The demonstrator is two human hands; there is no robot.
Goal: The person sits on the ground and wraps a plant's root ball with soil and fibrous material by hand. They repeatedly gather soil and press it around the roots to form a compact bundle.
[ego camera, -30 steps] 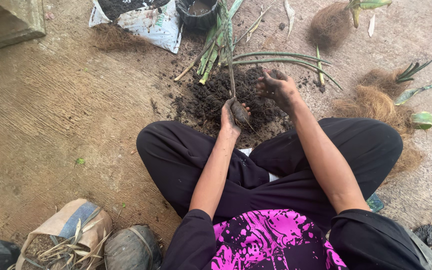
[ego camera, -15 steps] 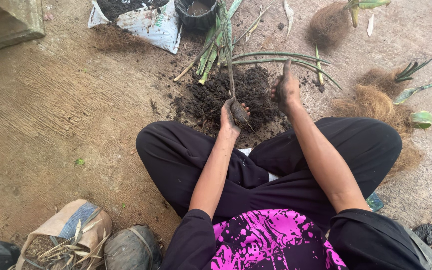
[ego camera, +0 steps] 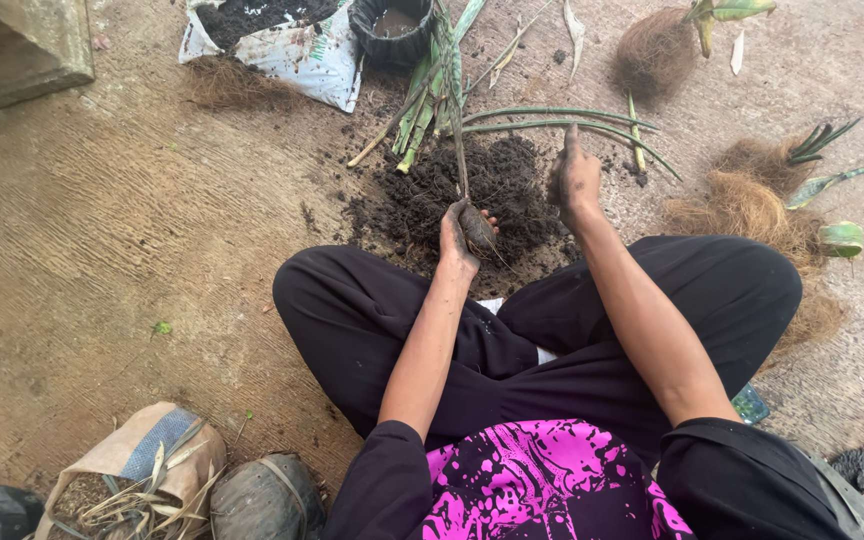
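I sit cross-legged on the ground in front of a pile of dark soil. My left hand is shut on the root end of a thin green plant, and its long stem and leaves point away from me. My right hand is dirty with soil and hovers over the right side of the pile, back towards the camera. Its fingers are curled with one finger sticking up, and whatever lies in its palm is hidden. More long green leaves lie across the far edge of the pile.
A black pot and an open white bag of soil stand at the far side. Clumps of brown fibre with small plants lie to the right. At the top left is a concrete block, with sacks near my left knee.
My right hand lay spread flat on the soil; it has lifted off, curled its fingers and shifted slightly right. My left hand has kept hold of the plant's root end.
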